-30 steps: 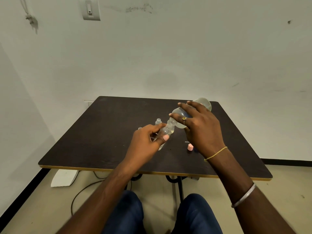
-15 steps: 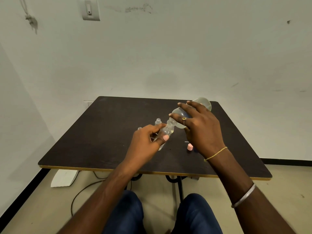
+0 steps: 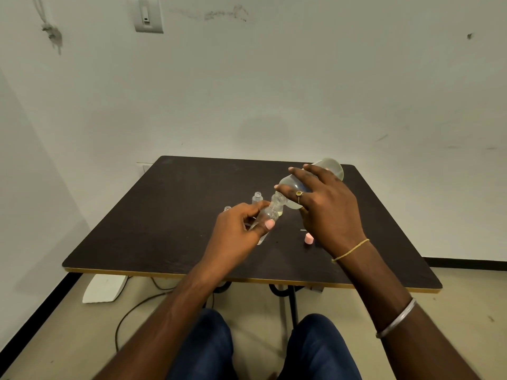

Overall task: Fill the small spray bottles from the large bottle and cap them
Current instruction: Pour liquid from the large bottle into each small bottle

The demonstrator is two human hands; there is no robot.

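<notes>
My right hand grips the large clear bottle, tipped down to the left so its neck meets the mouth of a small clear spray bottle. My left hand holds that small bottle tilted above the dark table. A little pale liquid shows at the large bottle's shoulder. Two more small open bottles stand behind my left hand, one further back and one mostly hidden by my fingers. A pink cap lies on the table beside my right wrist.
The table stands against a white wall, its front edge just beyond my knees. A white block and a cable lie on the floor under the left side. A wall switch is high on the left.
</notes>
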